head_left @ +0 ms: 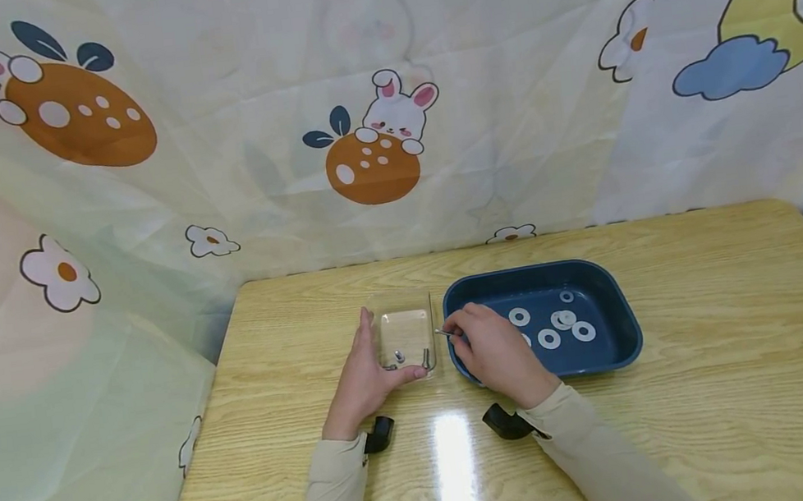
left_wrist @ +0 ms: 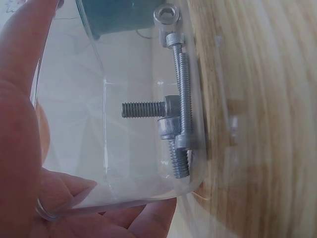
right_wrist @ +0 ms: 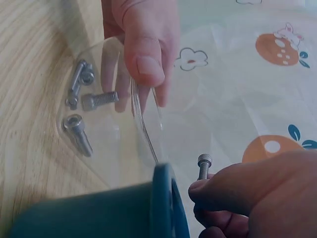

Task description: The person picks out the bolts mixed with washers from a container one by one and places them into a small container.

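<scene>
My left hand (head_left: 365, 377) holds a clear plastic box (head_left: 406, 328) by its near left corner, thumb along the near rim and fingers spread down the outer left side. Several silver socket-head screws (left_wrist: 171, 126) lie on the bottom of that box, some across one another. Thumb and fingers of my right hand (head_left: 500, 351) pinch another socket-head screw (right_wrist: 204, 166), its knurled head sticking up past the fingertips. This screw is over the left rim of a dark blue tray (head_left: 523, 271), close to the box's right wall.
Several flat white washers (head_left: 549, 339) are spread over the tray's floor, two of them overlapping. Box and tray stand side by side on a wood-grain table (head_left: 723, 329). A printed cloth (head_left: 526, 104) hangs behind the table and along its left side.
</scene>
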The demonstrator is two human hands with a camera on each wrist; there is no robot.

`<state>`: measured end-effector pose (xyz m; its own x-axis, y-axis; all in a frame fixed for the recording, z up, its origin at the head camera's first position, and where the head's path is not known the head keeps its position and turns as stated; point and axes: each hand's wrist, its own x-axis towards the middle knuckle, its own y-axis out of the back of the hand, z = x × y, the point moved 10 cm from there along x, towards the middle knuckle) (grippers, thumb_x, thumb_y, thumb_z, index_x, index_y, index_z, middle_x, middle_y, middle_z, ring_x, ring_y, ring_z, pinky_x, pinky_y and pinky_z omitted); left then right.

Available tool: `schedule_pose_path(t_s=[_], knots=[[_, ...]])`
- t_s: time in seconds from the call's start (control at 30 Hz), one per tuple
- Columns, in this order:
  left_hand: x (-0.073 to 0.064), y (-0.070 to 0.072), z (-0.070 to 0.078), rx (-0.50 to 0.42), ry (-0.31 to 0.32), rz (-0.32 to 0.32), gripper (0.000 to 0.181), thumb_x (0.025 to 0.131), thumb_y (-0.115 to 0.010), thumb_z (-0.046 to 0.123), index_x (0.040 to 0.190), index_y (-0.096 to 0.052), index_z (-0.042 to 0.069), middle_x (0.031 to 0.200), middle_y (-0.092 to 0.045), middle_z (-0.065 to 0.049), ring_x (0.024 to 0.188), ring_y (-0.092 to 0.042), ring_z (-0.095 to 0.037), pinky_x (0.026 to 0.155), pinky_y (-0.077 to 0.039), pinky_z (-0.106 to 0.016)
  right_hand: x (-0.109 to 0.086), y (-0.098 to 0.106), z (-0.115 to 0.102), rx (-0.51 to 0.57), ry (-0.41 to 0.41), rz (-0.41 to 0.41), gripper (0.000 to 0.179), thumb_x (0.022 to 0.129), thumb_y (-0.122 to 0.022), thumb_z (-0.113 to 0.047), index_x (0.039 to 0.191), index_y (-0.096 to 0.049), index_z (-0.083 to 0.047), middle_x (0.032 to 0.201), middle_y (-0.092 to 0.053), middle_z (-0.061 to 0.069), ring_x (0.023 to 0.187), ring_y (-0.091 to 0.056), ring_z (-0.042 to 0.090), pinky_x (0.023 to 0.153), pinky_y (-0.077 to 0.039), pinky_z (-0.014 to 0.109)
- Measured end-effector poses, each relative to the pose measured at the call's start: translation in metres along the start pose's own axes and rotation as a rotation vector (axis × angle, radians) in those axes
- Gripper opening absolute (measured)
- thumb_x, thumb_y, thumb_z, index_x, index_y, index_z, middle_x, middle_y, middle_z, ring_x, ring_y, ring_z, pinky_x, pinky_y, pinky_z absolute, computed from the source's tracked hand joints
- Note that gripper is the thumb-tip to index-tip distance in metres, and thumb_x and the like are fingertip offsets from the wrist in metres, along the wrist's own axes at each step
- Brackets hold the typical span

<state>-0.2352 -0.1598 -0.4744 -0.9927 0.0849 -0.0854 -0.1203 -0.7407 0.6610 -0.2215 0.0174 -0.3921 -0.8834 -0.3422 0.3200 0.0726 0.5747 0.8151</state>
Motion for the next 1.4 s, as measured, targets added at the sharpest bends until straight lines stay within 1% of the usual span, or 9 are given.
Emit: schedule_pose_path(t_s=[0.23, 0.33, 0.6, 0.7, 0.8, 0.93, 1.27, 1.4], knots=[[0.000, 0.000, -0.001, 0.000, 0.008, 0.002, 0.133, 0.056, -0.081, 0.057, 0.146, 0.014, 0.031, 0.154, -0.014, -0.003, 0.137, -0.020, -0.025, 0.106, -0.028, -0.046, 0.003, -0.006, -0.007, -0.005, 0.015, 0.001, 0.010, 0.083, -0.066, -0.009, 0.092, -0.068, -0.014, 0.083, -0.056, -0.004, 0.071, -0.047, 0.010, 0.060, -0.043, 0.025], [0.000, 0.000, -0.001, 0.000, 0.007, 0.005, 0.133, 0.057, -0.082, 0.056, 0.146, 0.014, 0.030, 0.154, -0.014, -0.003, 0.137, -0.020, -0.025, 0.106, -0.027, -0.046, 0.004, -0.009, -0.010, -0.003, 0.015, -0.012, 0.010, 0.084, -0.066, -0.010, 0.092, -0.068, -0.014, 0.082, -0.055, -0.005, 0.071, -0.046, 0.010, 0.061, -0.043, 0.025], [0.000, 0.001, 0.001, 0.012, -0.005, 0.013, 0.135, 0.055, -0.081, 0.058, 0.149, 0.010, 0.023, 0.153, -0.015, -0.004, 0.137, -0.020, -0.026, 0.105, -0.028, -0.047, 0.007, -0.016, -0.016, -0.014, 0.010, -0.033, 0.009, 0.085, -0.065, -0.012, 0.092, -0.068, -0.017, 0.085, -0.057, -0.006, 0.073, -0.048, 0.009, 0.061, -0.043, 0.025], [0.000, 0.001, 0.001, 0.009, -0.009, 0.012, 0.134, 0.056, -0.081, 0.058, 0.148, 0.011, 0.025, 0.153, -0.014, -0.004, 0.137, -0.020, -0.026, 0.106, -0.028, -0.047, 0.009, -0.019, -0.018, -0.021, 0.020, -0.037, 0.008, 0.085, -0.065, -0.014, 0.092, -0.068, -0.017, 0.088, -0.058, -0.007, 0.076, -0.050, 0.009, 0.062, -0.045, 0.025], [0.000, 0.001, 0.000, 0.003, -0.007, 0.008, 0.133, 0.057, -0.081, 0.057, 0.147, 0.014, 0.029, 0.154, -0.013, -0.004, 0.137, -0.019, -0.026, 0.106, -0.027, -0.048, 0.010, -0.022, -0.021, -0.020, 0.032, -0.038, 0.008, 0.085, -0.065, -0.015, 0.093, -0.068, -0.017, 0.089, -0.060, -0.006, 0.079, -0.052, 0.009, 0.064, -0.046, 0.026], [0.000, 0.001, 0.001, 0.007, -0.003, 0.002, 0.132, 0.057, -0.079, 0.061, 0.145, 0.015, 0.032, 0.154, -0.012, -0.002, 0.137, -0.019, -0.026, 0.106, -0.027, -0.048, 0.011, -0.025, -0.023, -0.019, 0.041, -0.041, 0.008, 0.085, -0.066, -0.015, 0.093, -0.068, -0.017, 0.089, -0.061, -0.006, 0.080, -0.053, 0.009, 0.063, -0.047, 0.027], [0.000, 0.001, 0.000, 0.009, -0.008, 0.006, 0.135, 0.054, -0.076, 0.066, 0.147, 0.013, 0.029, 0.154, -0.012, 0.001, 0.137, -0.020, -0.025, 0.106, -0.027, -0.047, 0.013, -0.035, -0.027, -0.039, 0.059, -0.058, 0.010, 0.085, -0.067, -0.015, 0.093, -0.069, -0.019, 0.091, -0.061, -0.007, 0.082, -0.054, 0.009, 0.064, -0.048, 0.027], [0.000, 0.000, 0.001, 0.012, -0.008, 0.002, 0.134, 0.053, -0.075, 0.068, 0.146, 0.015, 0.031, 0.154, -0.011, 0.002, 0.137, -0.019, -0.024, 0.106, -0.027, -0.047, 0.013, -0.036, -0.028, -0.037, 0.064, -0.057, 0.009, 0.084, -0.067, -0.014, 0.091, -0.070, -0.019, 0.089, -0.061, -0.006, 0.082, -0.054, 0.009, 0.064, -0.048, 0.028]])
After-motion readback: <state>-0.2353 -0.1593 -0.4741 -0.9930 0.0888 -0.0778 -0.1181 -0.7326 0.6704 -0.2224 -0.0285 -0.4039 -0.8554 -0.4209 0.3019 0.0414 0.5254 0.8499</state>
